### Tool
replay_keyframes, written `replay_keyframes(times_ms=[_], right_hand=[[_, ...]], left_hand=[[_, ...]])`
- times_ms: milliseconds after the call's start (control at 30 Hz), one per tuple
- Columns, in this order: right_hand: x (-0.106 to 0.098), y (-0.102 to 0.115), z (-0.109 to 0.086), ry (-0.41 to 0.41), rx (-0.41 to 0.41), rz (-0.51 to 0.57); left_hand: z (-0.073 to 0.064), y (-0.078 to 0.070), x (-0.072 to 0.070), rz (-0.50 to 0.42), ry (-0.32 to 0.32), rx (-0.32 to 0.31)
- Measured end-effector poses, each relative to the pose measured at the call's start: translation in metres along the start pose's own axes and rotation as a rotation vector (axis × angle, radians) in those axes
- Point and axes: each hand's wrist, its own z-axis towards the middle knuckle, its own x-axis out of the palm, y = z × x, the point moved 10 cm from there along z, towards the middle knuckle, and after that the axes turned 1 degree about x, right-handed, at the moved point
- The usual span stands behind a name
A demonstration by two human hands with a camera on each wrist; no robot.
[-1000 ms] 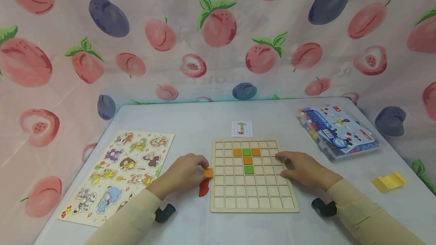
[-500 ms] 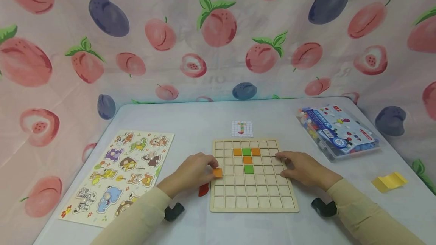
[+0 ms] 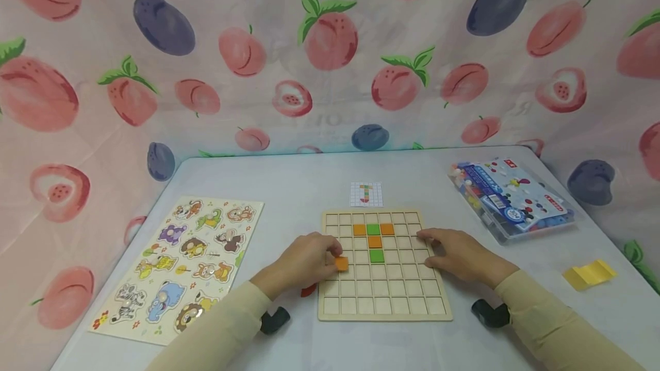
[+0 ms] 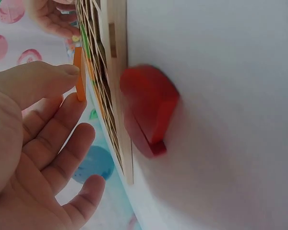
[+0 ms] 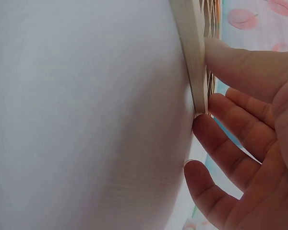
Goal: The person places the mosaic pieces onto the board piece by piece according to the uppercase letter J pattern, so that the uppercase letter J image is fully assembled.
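Observation:
My left hand (image 3: 309, 262) pinches an orange square tile (image 3: 342, 264) between thumb and fingertips, over the left part of a wooden grid board (image 3: 402, 305). The left wrist view shows that tile (image 4: 80, 76) held on edge, with the other fingers spread loosely. On the board, orange tiles (image 3: 359, 230) and green tiles (image 3: 377, 256) form a T shape with a short stem. My right hand (image 3: 459, 253) rests thumb and fingertips against the board's right edge, fingers loosely bent. Red pieces with curved sides (image 4: 149, 103) lie just left of the board, mostly hidden by my left hand in the head view.
A small card (image 3: 366, 194) printed with a coloured hook shape on a grid lies behind the board. To the left is an animal puzzle board (image 3: 206, 253). A clear plastic case of colourful parts (image 3: 510, 199) and a folded yellow paper (image 3: 589, 275) sit at right.
My left hand has carried the orange tile rightward, from beside the board's left edge to over its second column. The right hand has stayed at the board's right edge.

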Motion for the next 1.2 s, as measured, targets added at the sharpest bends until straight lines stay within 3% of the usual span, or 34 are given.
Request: replay_keyframes(times_ms=[1200], right_hand=[[0.000,0.000,0.000,-0.001,-0.002,0.009]], left_hand=[[0.020,-0.046,0.018,0.056,0.004,0.160]])
